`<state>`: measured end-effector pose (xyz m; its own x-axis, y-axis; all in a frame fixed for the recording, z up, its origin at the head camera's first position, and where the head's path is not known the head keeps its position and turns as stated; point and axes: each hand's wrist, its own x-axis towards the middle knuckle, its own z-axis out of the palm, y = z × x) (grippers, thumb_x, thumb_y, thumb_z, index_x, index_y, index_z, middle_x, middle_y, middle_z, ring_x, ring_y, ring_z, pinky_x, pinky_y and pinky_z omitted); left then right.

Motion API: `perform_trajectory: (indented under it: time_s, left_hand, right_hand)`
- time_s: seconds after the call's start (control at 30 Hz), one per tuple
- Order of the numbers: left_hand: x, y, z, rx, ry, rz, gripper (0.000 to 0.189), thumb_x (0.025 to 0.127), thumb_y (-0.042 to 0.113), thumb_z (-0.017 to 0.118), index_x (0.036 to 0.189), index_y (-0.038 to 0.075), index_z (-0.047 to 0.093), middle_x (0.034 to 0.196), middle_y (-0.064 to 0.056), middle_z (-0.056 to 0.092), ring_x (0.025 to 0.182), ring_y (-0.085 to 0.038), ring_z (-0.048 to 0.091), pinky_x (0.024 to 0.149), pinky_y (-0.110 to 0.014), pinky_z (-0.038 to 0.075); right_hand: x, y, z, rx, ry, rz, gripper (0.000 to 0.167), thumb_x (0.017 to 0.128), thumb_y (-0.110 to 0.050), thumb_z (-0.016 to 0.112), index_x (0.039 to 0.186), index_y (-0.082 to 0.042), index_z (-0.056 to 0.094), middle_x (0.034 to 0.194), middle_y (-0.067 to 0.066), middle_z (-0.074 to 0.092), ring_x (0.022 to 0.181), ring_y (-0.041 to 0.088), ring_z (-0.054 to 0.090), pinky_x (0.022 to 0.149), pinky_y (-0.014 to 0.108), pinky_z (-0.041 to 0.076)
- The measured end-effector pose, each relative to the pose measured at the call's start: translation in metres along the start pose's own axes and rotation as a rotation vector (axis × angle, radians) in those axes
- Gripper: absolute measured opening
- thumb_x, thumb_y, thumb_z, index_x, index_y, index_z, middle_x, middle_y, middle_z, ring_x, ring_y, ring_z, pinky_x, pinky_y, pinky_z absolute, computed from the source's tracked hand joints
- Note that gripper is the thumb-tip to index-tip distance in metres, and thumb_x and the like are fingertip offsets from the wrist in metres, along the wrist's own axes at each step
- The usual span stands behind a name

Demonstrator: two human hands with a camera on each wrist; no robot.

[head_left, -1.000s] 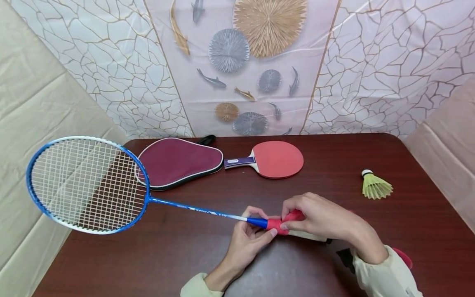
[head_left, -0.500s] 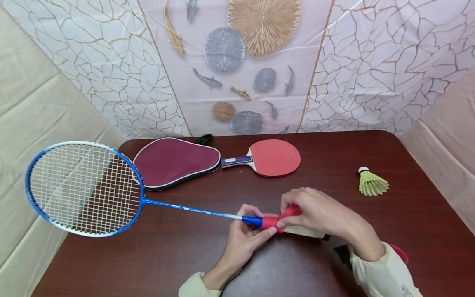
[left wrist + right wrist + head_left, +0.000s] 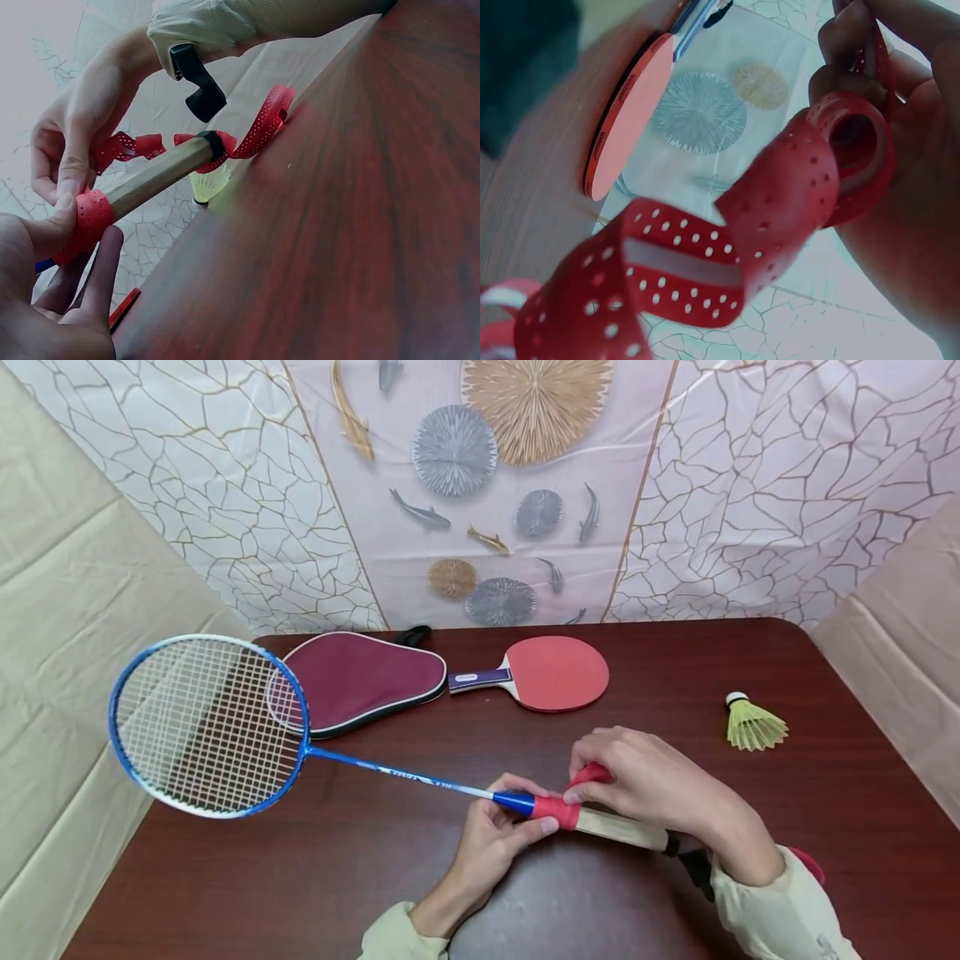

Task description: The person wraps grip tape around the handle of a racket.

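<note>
A badminton racket [image 3: 405,774] with a blue and white frame is held above the table, its head to the left. My left hand [image 3: 495,843] grips the handle near the blue cone, thumb on the red wrapped part. Perforated red grip tape [image 3: 94,214] circles the upper handle, and the bare wooden handle [image 3: 618,828] shows beyond it. My right hand [image 3: 648,781] pinches the tape's loose length just above the handle. In the right wrist view the loose tape [image 3: 780,202] hangs in curls from the right fingers.
A table tennis bat [image 3: 558,674] lies at the back beside a maroon bat case [image 3: 360,681]. A yellow shuttlecock [image 3: 756,724] rests at the right on the dark wooden table [image 3: 570,910]. A patterned cloth backdrop stands behind.
The racket's head has swung a little rightward. My right hand has drawn slightly up from the handle, so more bare wood shows. The left hand keeps its hold.
</note>
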<state>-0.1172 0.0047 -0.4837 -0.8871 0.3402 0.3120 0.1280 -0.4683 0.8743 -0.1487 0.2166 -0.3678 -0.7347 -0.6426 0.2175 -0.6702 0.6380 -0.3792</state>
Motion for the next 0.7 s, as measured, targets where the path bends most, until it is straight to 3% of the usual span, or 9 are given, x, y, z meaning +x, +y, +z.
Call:
perform_trajectory:
  time_s: [0.3, 0.5, 0.7]
  left_hand:
    - [-0.0003, 0.0, -0.0014, -0.032, -0.059, 0.023, 0.031, 0.086, -0.009, 0.069, 0.113, -0.009, 0.053, 0.117, -0.03, 0.061, 0.11, -0.033, 0.061, 0.093, -0.033, 0.05]
    - [-0.0003, -0.0021, -0.0003, 0.002, -0.02, -0.009, 0.032, 0.082, -0.008, 0.074, 0.108, -0.005, 0.056, 0.115, -0.027, 0.062, 0.107, -0.035, 0.062, 0.088, -0.031, 0.053]
    - [0.0002, -0.0023, -0.0001, 0.04, -0.003, 0.008, 0.03, 0.081, -0.008, 0.075, 0.106, -0.004, 0.058, 0.109, -0.025, 0.066, 0.103, -0.037, 0.064, 0.084, -0.03, 0.054]
  right_hand:
    - [0.0006, -0.0024, 0.006, -0.011, -0.052, 0.05, 0.025, 0.079, -0.033, 0.083, 0.076, -0.032, 0.058, 0.073, -0.021, 0.05, 0.064, 0.0, 0.046, 0.056, 0.023, 0.042]
    - [0.0008, -0.0039, 0.0066, -0.003, -0.084, 0.045, 0.025, 0.08, -0.033, 0.083, 0.077, -0.031, 0.058, 0.073, -0.019, 0.049, 0.065, 0.001, 0.046, 0.058, 0.024, 0.043]
    - [0.0007, -0.0021, 0.0061, -0.039, -0.088, 0.082, 0.023, 0.079, -0.036, 0.083, 0.077, -0.033, 0.06, 0.074, -0.021, 0.051, 0.064, 0.001, 0.048, 0.057, 0.025, 0.043]
